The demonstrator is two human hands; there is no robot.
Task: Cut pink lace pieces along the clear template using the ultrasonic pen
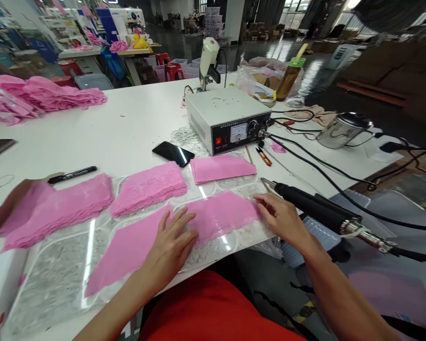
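Observation:
A long pink lace strip (213, 219) lies across a clear plastic sheet (57, 279) at the table's near edge. My left hand (172, 244) rests flat on its middle, fingers spread. At the strip's right end my right hand (279, 215) presses down with the fingertips. Neither hand grips anything. A black handheld tool with a metal tip (312, 204) lies just right of my right hand, its cable running off to the right.
Stacks of pink lace (149, 187), (57, 208) and a folded pink piece (222, 168) lie behind the strip. Farther back stand a grey control box (229, 118), a black phone (173, 153), orange snips (263, 156), a black marker (72, 174) and a steel pot (342, 129).

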